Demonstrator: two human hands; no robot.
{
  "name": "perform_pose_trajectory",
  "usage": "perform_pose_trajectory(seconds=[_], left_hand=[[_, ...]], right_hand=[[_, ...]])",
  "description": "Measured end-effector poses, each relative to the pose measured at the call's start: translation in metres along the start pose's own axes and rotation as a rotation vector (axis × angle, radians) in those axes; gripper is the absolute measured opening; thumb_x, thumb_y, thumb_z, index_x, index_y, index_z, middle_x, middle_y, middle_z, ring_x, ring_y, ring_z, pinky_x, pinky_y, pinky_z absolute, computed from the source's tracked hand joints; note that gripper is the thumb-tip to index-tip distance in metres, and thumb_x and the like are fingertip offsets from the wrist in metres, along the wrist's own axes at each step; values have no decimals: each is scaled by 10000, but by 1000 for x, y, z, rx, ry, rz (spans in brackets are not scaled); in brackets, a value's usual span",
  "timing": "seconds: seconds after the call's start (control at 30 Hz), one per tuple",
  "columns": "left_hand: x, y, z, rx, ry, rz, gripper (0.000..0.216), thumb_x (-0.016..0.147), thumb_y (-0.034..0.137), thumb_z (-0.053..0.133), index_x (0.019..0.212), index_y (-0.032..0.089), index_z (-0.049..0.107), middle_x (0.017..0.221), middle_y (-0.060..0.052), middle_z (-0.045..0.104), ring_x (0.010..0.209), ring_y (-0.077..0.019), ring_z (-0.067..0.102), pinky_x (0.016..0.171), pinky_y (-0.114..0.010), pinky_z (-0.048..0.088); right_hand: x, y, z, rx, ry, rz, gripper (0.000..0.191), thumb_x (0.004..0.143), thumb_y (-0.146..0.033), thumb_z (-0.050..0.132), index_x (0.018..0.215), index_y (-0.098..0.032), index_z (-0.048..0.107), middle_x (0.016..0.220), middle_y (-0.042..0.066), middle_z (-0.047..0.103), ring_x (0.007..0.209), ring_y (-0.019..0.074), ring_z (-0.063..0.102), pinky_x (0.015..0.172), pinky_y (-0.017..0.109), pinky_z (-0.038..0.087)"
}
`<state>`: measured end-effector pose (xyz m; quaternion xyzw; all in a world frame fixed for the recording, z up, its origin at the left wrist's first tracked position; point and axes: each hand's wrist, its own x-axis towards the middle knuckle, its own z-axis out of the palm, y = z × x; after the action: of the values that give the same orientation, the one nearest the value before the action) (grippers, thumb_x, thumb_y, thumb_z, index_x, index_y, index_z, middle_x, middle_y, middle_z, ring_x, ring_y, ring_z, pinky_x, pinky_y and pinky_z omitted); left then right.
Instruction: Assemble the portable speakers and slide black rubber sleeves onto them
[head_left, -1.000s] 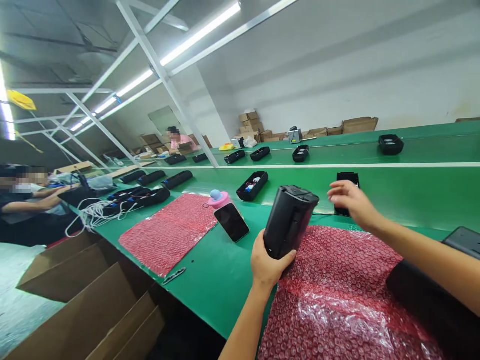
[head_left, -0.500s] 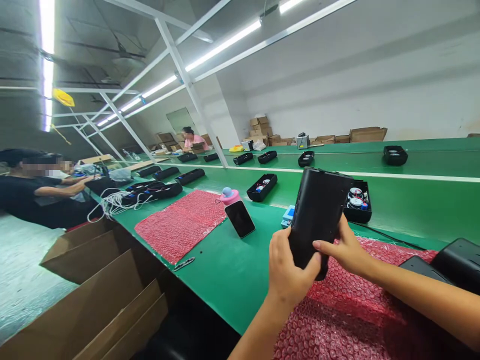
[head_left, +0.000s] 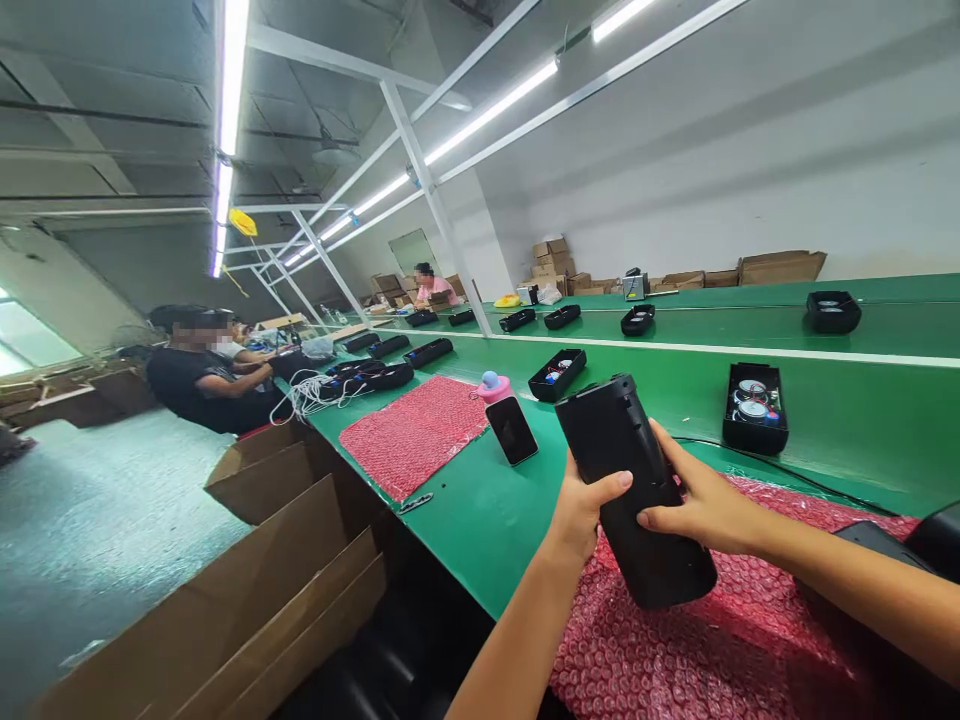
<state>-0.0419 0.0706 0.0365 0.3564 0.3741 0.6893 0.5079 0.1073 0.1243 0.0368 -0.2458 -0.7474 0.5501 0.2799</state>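
Observation:
Both my hands grip a black speaker housing (head_left: pixel 637 500), tilted above the near sheet of red bubble wrap (head_left: pixel 645 660). My left hand (head_left: pixel 589 505) clasps its left side, thumb across the broad face. On the opposite side, my right hand (head_left: pixel 697 495) has its thumb on the same face and its fingers behind the edge. Beyond them an open black housing (head_left: pixel 755 408) shows round silver parts and red wires. Another open housing (head_left: pixel 557 375) lies further left. Partly behind my right forearm are dark cases (head_left: pixel 874 550).
A phone (head_left: pixel 513 430) leans against a pink-capped bottle (head_left: pixel 493 388). Left of it lies another red bubble wrap sheet (head_left: pixel 416 435), with a small tool (head_left: pixel 416 504) at its corner. Cardboard boxes (head_left: pixel 247 610) stand below the table edge. A co-worker (head_left: pixel 206 375) sits further left by white cables (head_left: pixel 307 395).
The housing has turned in my hands, its top now leaning left and its lower end swung right and nearer. My view has shifted left, showing more floor.

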Motion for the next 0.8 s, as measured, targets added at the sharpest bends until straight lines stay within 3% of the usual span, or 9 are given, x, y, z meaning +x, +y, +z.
perform_pose_trajectory(seconds=[0.2,0.37,0.67,0.8], left_hand=[[-3,-10,-6,-30,77,35,582,503,240,791,1021,183,531,944,-48,676,911,-293,642,830,-462,519],[-7,-12,-12,-41,52,10,735,517,268,784,1184,197,483,1040,-77,665,950,-311,632,825,-453,523],[-9,-17,-16,-72,78,-66,779,592,237,741,1278,208,373,1083,-91,642,960,-303,630,831,-455,517],[-10,-19,-22,-62,67,-80,787,597,231,752,1264,211,336,1046,-80,642,926,-275,640,836,-446,514]], right_hand=[[-1,2,1,-178,40,-75,974,655,-313,663,1444,-246,94,1369,101,390,1111,269,498,877,407,461],[-4,-4,2,-218,8,-35,1027,629,-320,681,1454,-224,76,1316,111,444,1101,292,491,886,431,438],[0,10,2,24,-126,63,1006,623,-239,650,1447,-271,74,1265,66,483,973,237,556,775,371,494],[1,16,6,117,-132,139,1083,588,-249,667,1453,-236,16,1364,102,382,1007,244,541,793,383,491]])
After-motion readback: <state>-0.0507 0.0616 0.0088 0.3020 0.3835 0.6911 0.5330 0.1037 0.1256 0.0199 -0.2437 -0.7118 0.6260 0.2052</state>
